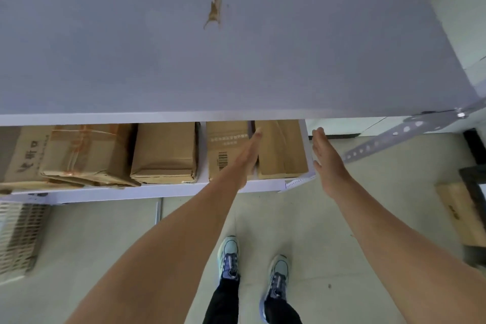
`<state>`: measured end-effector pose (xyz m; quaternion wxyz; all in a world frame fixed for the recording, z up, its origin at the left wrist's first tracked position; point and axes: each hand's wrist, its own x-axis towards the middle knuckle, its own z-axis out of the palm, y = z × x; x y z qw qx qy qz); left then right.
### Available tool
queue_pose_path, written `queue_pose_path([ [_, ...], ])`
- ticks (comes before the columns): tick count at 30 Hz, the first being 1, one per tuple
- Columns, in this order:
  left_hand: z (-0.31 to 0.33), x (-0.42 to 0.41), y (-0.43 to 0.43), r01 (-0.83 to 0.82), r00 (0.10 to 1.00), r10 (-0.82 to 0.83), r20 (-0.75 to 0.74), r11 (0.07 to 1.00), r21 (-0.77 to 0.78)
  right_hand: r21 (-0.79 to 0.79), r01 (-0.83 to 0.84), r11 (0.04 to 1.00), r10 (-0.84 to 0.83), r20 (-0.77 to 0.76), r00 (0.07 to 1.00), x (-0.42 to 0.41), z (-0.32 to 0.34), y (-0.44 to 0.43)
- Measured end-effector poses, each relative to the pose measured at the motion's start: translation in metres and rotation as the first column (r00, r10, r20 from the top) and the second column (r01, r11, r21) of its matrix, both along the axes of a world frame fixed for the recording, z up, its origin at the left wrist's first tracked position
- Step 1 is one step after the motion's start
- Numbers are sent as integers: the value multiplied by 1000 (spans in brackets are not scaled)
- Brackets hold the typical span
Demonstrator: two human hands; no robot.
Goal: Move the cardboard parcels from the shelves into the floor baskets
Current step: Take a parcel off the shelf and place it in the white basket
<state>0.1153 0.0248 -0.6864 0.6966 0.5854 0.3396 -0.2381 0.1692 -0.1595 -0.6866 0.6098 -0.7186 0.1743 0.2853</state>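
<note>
Several cardboard parcels stand in a row on the lower white shelf point(163, 189). The rightmost parcel point(282, 150) sits at the shelf's right end, next to a parcel with a barcode point(226, 144). My left hand point(248, 158) reaches with straight fingers into the gap between these two parcels. My right hand point(326, 158) is flat and straight-fingered just beyond the shelf's right end, to the right of the rightmost parcel and apart from it. Neither hand holds anything.
A white upper shelf point(236, 47) fills the top of the view and hides the parcels' far ends. A white slatted basket point(18, 237) stands on the floor at the left. A perforated metal brace point(394, 137) and a wooden item point(460, 213) lie to the right. My feet are below.
</note>
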Motion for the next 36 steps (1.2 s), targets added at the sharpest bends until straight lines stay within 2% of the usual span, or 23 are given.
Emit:
queue_pose_path([
  [2,-18,15,-2,-22,1000,22,-19,1000,10,46,38,998,-36,-46,998,18,-17,6],
  [5,-49,36,-10,-36,999,37,-19,999,33,-52,6,999,-9,-54,999,41,-44,7],
  [10,-84,58,-23,-57,997,61,-46,995,80,-121,-64,991,61,-23,998,67,-81,6],
  [15,-104,65,-31,-108,993,111,-33,991,75,-131,-59,990,44,-118,992,80,-109,13],
  [22,-91,58,-25,-273,960,272,67,962,-8,36,58,998,-56,-62,997,84,-106,9],
  [25,-80,56,-16,-304,938,309,159,951,-55,124,98,987,-106,59,993,80,-97,10],
  [29,-71,53,-9,-342,901,332,278,940,-13,201,110,973,-151,203,967,73,-89,13],
  [31,-73,47,-8,-347,888,331,318,938,-8,196,139,971,-180,210,961,69,-92,12],
  [36,-87,27,-10,-290,899,289,328,956,-49,197,157,968,-182,116,976,54,-106,6],
])
